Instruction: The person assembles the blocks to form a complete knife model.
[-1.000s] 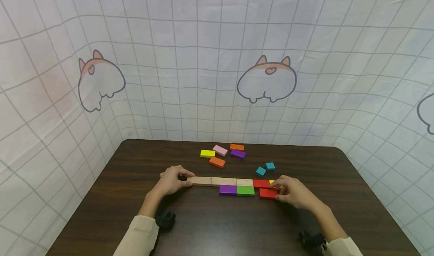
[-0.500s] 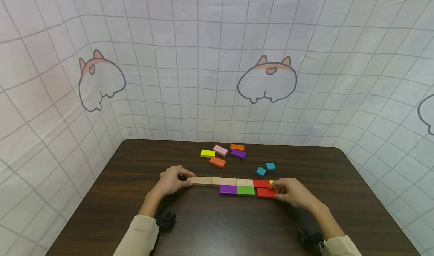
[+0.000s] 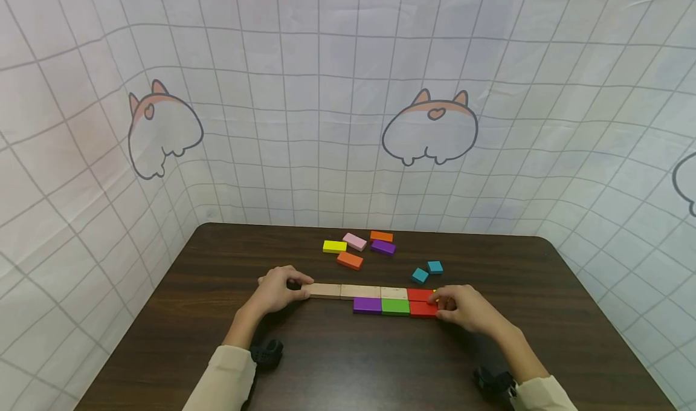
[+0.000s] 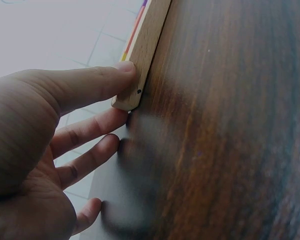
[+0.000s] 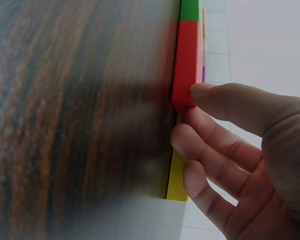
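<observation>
Red block [image 3: 420, 310], the nearer of two, lies on the table [image 3: 348, 362], long axis left to right, touching the green block [image 3: 395, 307]; my right grip [image 3: 469, 308] pinches its right end, my left grip [image 3: 277, 290] the end of the leftmost wooden block [image 3: 326, 291].

Head view: white fabric curtain [image 3: 310, 133] fills upper frame, left and right edges included; printed with grey grid lines. Grid bows and wavers along the folds; soft creases at left. Cartoon corgi rears on the cloth, grey outline, peach back and ears: one at left, tilted [image 3: 165, 134]; one right of centre, upright [image 3: 429, 132]; a third cut off by the right edge [image 3: 687, 184]. Bench [image 3: 337, 362]: dark brown, streaked wood grain, rounded far corners, spans the lower frame; far edge near the curtain. Light: diffuse, with a pale sheen [image 3: 353, 393] at bottom centre. Wrist views: curtain washed out in the upper outer corners.
</observation>
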The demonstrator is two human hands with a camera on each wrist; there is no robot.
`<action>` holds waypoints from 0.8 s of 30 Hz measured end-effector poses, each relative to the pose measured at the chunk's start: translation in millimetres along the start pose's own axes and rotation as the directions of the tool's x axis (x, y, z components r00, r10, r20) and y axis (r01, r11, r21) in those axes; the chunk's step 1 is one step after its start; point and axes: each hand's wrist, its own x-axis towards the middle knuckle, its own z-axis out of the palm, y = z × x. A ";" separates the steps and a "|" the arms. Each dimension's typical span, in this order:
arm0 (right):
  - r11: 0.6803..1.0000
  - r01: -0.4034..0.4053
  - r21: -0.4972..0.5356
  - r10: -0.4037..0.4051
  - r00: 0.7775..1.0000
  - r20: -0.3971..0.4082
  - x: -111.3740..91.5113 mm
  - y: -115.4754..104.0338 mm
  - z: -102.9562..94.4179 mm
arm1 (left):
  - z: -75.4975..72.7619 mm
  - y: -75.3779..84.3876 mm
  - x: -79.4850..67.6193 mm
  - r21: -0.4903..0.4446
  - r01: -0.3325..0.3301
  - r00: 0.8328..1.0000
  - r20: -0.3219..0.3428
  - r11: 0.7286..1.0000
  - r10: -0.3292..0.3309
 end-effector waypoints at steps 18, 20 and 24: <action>1.000 -0.027 0.006 0.027 1.000 -0.007 0.8 -2.6 1.0 | 0.0 0.9 -0.4 0.004 0.000 1.000 0.005 1.000 0.000; 0.999 -0.033 0.002 0.033 0.999 -0.009 1.1 -3.3 1.3 | 0.0 0.8 -0.4 0.005 -0.002 1.000 0.007 1.000 0.002; 0.999 -0.054 -0.006 0.054 0.998 -0.013 1.4 -3.7 2.0 | 0.2 0.3 -0.2 0.008 -0.004 1.000 0.007 1.000 0.004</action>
